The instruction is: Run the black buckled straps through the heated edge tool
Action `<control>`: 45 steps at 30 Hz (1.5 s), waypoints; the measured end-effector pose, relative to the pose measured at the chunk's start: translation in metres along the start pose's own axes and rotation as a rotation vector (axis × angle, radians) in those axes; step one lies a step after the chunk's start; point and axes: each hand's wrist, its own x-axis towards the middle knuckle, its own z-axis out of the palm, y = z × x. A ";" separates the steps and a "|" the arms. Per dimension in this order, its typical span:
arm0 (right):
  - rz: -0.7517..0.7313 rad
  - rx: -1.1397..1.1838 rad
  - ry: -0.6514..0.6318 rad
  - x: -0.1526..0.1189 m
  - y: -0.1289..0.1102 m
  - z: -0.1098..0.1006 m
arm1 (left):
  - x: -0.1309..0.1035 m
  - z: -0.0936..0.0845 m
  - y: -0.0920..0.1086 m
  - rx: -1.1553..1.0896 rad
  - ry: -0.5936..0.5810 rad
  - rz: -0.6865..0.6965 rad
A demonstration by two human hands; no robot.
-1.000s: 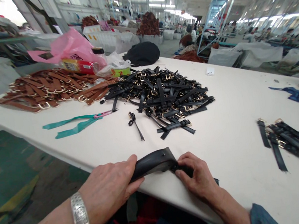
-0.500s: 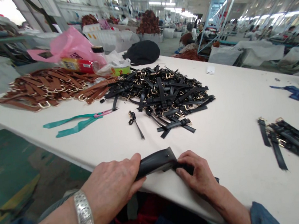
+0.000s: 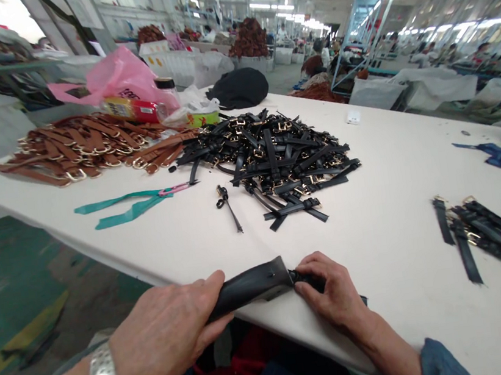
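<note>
My left hand (image 3: 174, 311) is closed around a wide black leather strap (image 3: 254, 282), which has a small hole near its squared end. That end points right and meets a narrower black strap piece, mostly hidden by my right hand (image 3: 330, 284). The fingers of my right hand are wrapped round this piece, whose tip shows past the palm. Both hands are at the near edge of the white table (image 3: 375, 226). Beyond them lie a single small black buckle strap (image 3: 228, 209) and a heap of black buckle straps (image 3: 274, 153).
Brown straps (image 3: 83, 145) are piled at the left back, beside a pink bag (image 3: 122, 75) and a red jar (image 3: 143, 110). Teal-handled thread snips (image 3: 141, 202) lie in front. Longer black belts (image 3: 492, 235) lie at right, near a blue cloth strip (image 3: 495, 153). A black cap (image 3: 240, 87) sits behind.
My left hand has moved left and slightly down, drawing the wide strap away from my right hand. More of the strap and its join now shows. My right hand has stayed in place.
</note>
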 end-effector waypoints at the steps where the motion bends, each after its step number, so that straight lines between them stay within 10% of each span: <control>1: -0.002 0.004 0.001 0.000 0.000 0.000 | 0.003 0.000 0.004 0.003 0.007 -0.003; 8: 0.023 -0.065 0.004 0.000 0.000 -0.001 | 0.028 0.003 0.007 0.017 0.102 -0.005; 36: -0.014 -0.047 0.016 -0.001 -0.003 0.000 | -0.006 0.006 0.003 -0.020 0.040 -0.036; 45: 0.022 -0.089 0.056 -0.004 0.001 0.003 | 0.022 -0.004 0.014 -0.042 0.129 -0.084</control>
